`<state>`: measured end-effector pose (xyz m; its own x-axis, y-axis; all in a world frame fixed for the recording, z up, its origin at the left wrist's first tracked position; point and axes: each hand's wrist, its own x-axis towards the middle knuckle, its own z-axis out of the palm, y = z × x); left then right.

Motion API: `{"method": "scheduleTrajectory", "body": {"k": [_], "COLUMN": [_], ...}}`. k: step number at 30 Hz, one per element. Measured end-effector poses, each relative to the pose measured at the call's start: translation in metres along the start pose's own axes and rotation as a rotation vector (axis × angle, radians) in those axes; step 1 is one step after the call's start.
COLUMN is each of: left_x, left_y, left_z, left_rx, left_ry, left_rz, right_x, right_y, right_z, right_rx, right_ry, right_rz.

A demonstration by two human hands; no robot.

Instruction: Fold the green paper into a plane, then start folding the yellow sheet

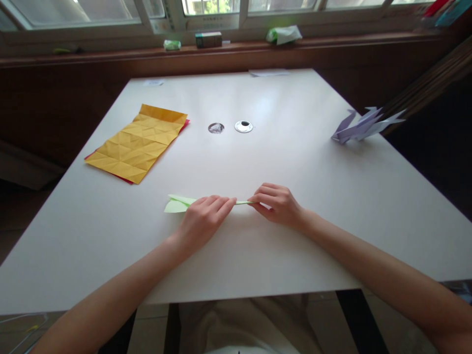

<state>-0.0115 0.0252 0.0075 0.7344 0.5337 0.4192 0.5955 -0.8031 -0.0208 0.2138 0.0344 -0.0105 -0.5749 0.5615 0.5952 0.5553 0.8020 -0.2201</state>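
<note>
A pale green folded paper lies near the front middle of the white table, wide at its left end and narrowing to a thin strip on the right. My left hand is closed over its middle, hiding that part, with the fingertips on the narrow strip. The thumb and fingers of my right hand pinch the strip's right tip. A short stretch of green shows between the two hands.
Creased yellow paper with red paper beneath lies at the left. Purple folded paper figures stand near the right edge of the white table. Two round inserts, one silvery, sit mid-table. A small box rests on the windowsill.
</note>
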Motion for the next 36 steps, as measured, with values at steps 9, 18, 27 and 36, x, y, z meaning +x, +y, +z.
{"method": "scheduleTrajectory", "body": {"k": [9,18,27,36], "left_x": [-0.001,0.001,0.002,0.003], "left_y": [0.007,0.012,0.0,-0.01], "left_z": [-0.002,-0.005,-0.004,-0.006], "left_rx": [-0.023,-0.06,-0.015,0.024], "left_ry": [0.006,0.091,0.13,0.15], "left_rz": [-0.004,0.015,-0.016,-0.044], "right_x": [0.004,0.003,0.004,0.004], "right_y": [-0.029,-0.033,-0.032,-0.028], "right_z": [0.003,0.0,-0.004,-0.007], "right_rx": [-0.088,-0.136,-0.194,-0.186], "right_ry": [0.026,0.046,0.089,0.115], "right_rz": [-0.074,-0.119,-0.116,-0.098]}}
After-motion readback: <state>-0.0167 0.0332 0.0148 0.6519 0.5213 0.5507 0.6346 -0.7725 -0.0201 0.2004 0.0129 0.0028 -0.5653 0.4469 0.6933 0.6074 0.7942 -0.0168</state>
